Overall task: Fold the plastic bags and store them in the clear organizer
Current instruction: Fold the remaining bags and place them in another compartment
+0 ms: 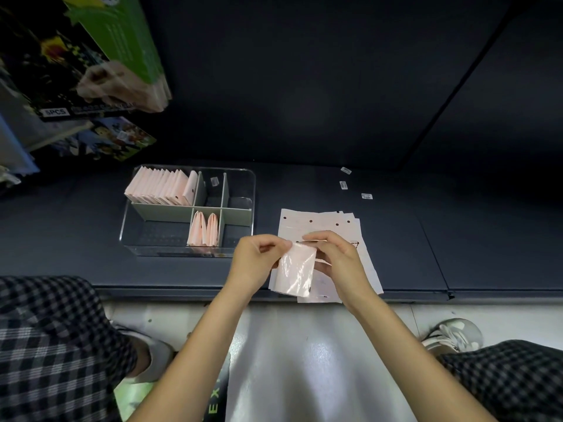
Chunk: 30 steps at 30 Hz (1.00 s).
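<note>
Dim, soft-focus wide-angle view; glare on the pale floor point(304, 354), bowed edges.

- Lying on the tabletop point(304, 184), left of centre: the organizer point(187, 210).
- Standing in its rear-left compartment: a row of folded bags point(160, 187).
- Standing in its front-middle compartment: a few more folded bags point(203, 229).
- Spread flat on the tabletop, right of the organizer, overhanging the front edge: a stack of unfolded bags point(329, 226).
- Held above the near part of that stack: a folded bag point(297, 269), between left hand point(256, 263) and right hand point(338, 260).
- Scattered behind and right of the stack: three small labels point(343, 184).
- Hanging up at far left: packaged goods point(76, 71).
</note>
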Each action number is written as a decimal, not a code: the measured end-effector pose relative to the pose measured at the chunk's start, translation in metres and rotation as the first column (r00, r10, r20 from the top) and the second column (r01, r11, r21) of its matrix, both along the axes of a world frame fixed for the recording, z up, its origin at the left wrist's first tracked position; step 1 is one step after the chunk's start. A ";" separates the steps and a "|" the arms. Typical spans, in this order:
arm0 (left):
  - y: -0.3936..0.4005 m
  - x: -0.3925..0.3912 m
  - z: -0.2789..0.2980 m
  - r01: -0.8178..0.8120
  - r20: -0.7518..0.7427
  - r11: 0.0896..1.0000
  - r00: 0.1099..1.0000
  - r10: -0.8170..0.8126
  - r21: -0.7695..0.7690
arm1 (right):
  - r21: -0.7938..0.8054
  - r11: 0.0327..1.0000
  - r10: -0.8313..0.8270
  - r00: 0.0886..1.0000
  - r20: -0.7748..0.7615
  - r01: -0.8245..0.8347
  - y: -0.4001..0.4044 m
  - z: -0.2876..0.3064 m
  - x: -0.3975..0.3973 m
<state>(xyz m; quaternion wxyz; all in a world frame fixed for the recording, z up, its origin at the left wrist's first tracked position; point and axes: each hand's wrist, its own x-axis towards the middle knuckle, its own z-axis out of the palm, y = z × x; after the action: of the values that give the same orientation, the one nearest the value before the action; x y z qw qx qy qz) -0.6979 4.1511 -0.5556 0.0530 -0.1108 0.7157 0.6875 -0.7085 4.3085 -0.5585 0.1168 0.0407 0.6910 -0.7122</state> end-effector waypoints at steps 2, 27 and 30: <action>-0.002 0.000 -0.002 0.042 -0.066 0.993 0.997 -0.049 -0.107 | 0.087 0.996 0.029 0.999 -0.044 -0.025 -0.003 0.000 0.000; -0.083 -0.009 -0.058 -0.172 -0.030 0.893 0.984 0.175 -0.415 | 0.208 0.978 -0.028 0.988 0.150 -0.004 -0.087 -0.039 0.003; -0.101 -0.020 -0.071 -0.112 -0.063 0.601 0.993 0.103 -0.791 | 0.231 0.973 -0.052 0.988 0.145 0.017 -0.090 -0.041 -0.003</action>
<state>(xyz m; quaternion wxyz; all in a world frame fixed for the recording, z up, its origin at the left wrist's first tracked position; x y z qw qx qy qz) -0.7179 4.0504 -0.6264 -0.0468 -0.1620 0.9382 0.3021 -0.7116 4.2187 -0.5997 0.1505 0.1191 0.7571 -0.6244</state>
